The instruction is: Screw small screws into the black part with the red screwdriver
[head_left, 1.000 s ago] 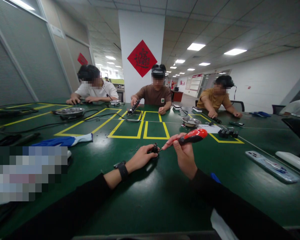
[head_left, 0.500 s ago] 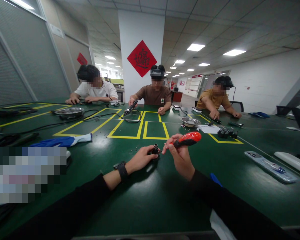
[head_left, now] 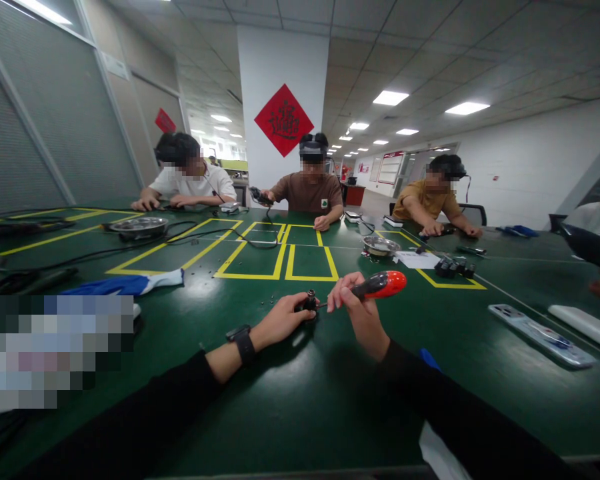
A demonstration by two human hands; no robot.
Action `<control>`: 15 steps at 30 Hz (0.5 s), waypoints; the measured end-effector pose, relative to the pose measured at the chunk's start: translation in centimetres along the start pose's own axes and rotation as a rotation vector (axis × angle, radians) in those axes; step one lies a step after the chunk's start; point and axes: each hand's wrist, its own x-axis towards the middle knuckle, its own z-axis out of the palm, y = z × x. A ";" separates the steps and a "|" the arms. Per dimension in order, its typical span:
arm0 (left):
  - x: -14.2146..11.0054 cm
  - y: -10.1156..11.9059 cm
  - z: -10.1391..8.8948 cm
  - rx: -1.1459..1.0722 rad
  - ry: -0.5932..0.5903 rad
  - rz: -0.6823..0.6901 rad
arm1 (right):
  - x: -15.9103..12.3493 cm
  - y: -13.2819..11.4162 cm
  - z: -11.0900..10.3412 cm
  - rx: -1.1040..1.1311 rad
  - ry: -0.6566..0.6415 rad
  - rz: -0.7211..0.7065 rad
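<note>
My left hand is closed around a small black part with a metal top, steadying it low over the green table. Fingers of my right hand grip a screwdriver with a red and black handle. Its thin shaft points left, and the tip meets the side of the black part; the exact contact is too small to make out. A few tiny dark bits lie on the table just left of the part.
A blue and white glove lies to the left. Beyond my right hand are a metal bowl, white paper and several black parts. A phone rests on the right. Co-workers sit across the table.
The screwdriver has turned in my right hand, its handle showing more black now, and my fingers have shifted on it. The co-worker opposite has lifted a dark tool.
</note>
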 end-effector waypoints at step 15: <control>-0.1 -0.9 0.3 0.143 0.015 0.092 | -0.3 -0.1 -0.8 -0.442 -0.048 -0.017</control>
